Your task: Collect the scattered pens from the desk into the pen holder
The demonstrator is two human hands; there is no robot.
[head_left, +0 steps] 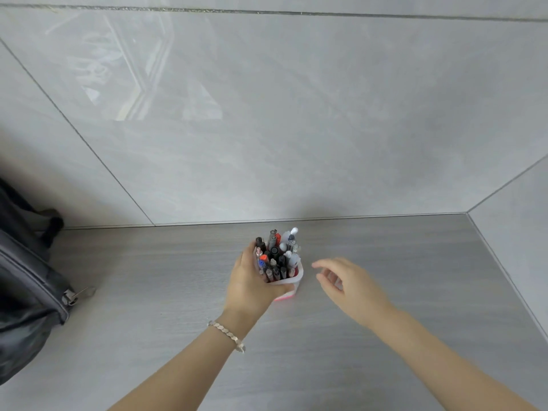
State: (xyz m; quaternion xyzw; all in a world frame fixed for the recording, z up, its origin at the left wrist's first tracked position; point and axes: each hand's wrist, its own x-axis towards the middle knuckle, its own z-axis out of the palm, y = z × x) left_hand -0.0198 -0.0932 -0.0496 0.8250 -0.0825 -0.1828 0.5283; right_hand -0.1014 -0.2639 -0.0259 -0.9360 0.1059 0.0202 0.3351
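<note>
A small translucent white pen holder [297,279] with a pink base stands on the grey desk [296,351] near the back wall. It is packed with several upright pens [277,255], mostly black, grey and white, some with red or blue caps. My left hand [252,284] wraps around the holder's left and front side, thumb across its front. My right hand [347,281] hovers just right of the holder, fingers spread and empty, not touching it. No loose pens show on the desk.
A dark grey backpack [26,286] with a metal zipper pull lies at the desk's left edge. Grey tiled walls close the desk at the back and on the right. A silver bracelet [226,335] sits on my left wrist.
</note>
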